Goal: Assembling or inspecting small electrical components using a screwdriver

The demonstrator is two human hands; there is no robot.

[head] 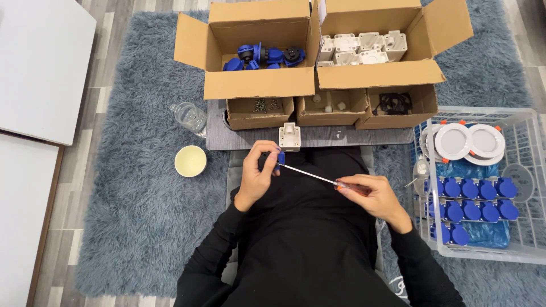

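Grey shag rug (131, 187) covers the floor where I sit, with a dark slatted board (318, 137) laid across it ahead of my lap and a white panel (40, 62) off to my left.

My left hand (259, 173) is closed around a small blue part (280, 158), fingers curled over it so that only one blue corner shows above the knuckles. My right hand (369, 196) is pinched on the orange handle of a screwdriver (310, 174), thumb and fingertips pressed together on it.

The relation that matters: the screwdriver's long axis runs from my right hand up and leftward to the blue part, with the tip meeting the part at my left thumb. Whether the tip is seated in a screw head I cannot tell; it is too small. Both hands hang over my lap, well short of the board.

A white housing (289, 137) stands on the near edge of the board, just beyond my left hand and apart from it. Behind it, open cardboard boxes (259, 85) hold more blue parts and white housings; smaller boxes hold screws and small bits. A cream cup (190, 161) and a clear bottle (189, 117) sit on the rug to my left. A white wire basket (526, 122) to my right holds rows of blue caps and round white discs.
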